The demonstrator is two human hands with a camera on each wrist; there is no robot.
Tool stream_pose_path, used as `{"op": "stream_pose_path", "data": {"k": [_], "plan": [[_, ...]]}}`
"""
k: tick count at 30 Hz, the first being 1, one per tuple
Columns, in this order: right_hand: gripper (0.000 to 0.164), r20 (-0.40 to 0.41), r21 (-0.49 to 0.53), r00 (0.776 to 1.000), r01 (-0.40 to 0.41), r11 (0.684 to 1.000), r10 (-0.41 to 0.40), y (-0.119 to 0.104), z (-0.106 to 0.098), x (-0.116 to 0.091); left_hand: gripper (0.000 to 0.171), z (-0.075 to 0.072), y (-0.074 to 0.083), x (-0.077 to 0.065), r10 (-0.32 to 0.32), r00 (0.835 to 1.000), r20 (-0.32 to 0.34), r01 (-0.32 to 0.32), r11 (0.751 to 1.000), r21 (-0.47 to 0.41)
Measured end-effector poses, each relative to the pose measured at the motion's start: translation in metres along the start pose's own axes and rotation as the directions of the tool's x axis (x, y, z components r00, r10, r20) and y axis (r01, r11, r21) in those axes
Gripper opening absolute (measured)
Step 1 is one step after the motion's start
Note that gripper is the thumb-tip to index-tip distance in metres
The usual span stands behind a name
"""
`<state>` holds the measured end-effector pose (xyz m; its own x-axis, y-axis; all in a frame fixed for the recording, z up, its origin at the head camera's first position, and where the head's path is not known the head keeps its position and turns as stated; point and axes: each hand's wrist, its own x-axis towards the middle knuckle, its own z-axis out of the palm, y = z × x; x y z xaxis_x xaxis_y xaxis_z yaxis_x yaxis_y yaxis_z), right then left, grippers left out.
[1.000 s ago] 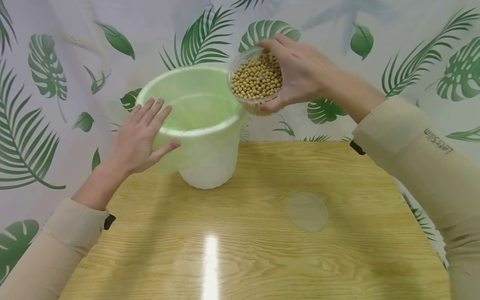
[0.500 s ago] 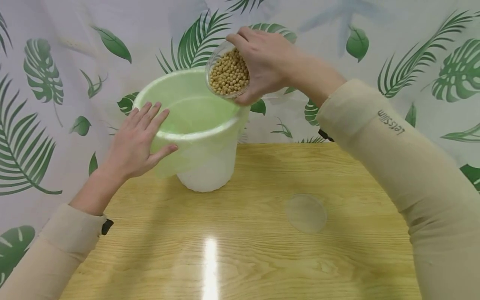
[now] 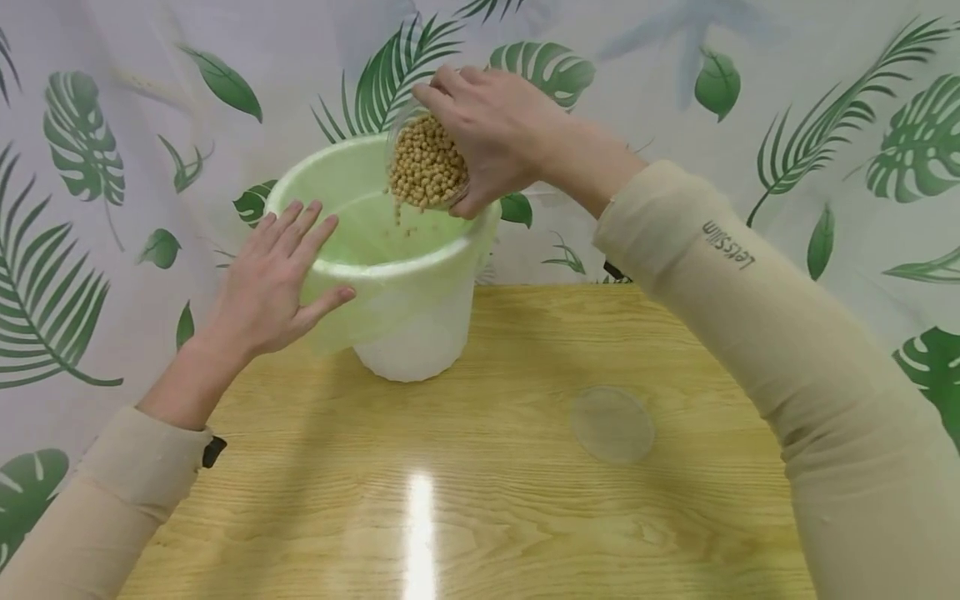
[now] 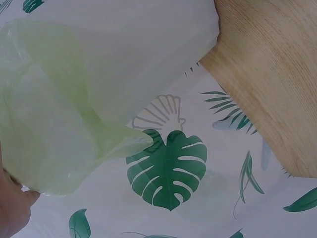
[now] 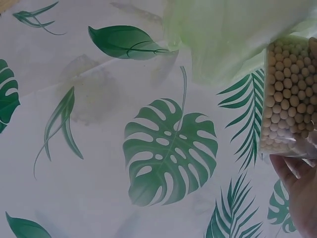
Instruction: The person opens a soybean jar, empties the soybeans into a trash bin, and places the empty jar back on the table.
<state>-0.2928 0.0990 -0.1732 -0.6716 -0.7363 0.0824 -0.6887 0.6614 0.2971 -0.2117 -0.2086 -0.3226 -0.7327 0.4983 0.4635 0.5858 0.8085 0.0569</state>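
My right hand (image 3: 504,125) grips a clear plastic jar of soybeans (image 3: 426,162) and holds it tipped over the trash can. A few soybeans drop from its mouth. In the right wrist view the clear wall of the jar (image 5: 290,99) shows it packed with beans. Below stands a white trash can (image 3: 416,346), lined with a light green plastic bag (image 3: 375,267) folded over the rim. My left hand (image 3: 266,287) rests on the bag at the can's left side, fingers straight and thumb spread. In the left wrist view part of that hand (image 4: 14,208) shows beside the bag.
A round translucent lid (image 3: 613,423) lies flat on the wooden table (image 3: 525,517), right of the can. Behind the table hangs a white cloth (image 3: 660,50) printed with green leaves.
My right hand has moved left with the jar and tilted it further over the trash can. Soybeans now fall from it. My left hand has stayed at the rim.
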Motion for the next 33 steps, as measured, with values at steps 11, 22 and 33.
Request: {"op": "stream_pose_path", "data": {"k": [11,22,33], "plan": [[0.132,-0.007,-0.108,0.998,0.057,0.993,-0.058,-0.007,0.005,0.008,0.106,-0.002,-0.001,-0.001,-0.007,1.0,0.015,0.007,1.0,-0.004],[0.133,-0.034,-0.165,0.993,0.104,0.981,-0.111,-0.007,0.011,0.01,0.107,0.0,-0.002,0.0,0.008,1.0,-0.005,-0.008,1.0,-0.001],[0.133,-0.022,-0.23,0.993,0.105,0.968,-0.113,-0.009,0.01,0.011,0.108,0.0,-0.002,0.0,-0.003,1.0,0.005,0.003,1.0,0.003]]}}
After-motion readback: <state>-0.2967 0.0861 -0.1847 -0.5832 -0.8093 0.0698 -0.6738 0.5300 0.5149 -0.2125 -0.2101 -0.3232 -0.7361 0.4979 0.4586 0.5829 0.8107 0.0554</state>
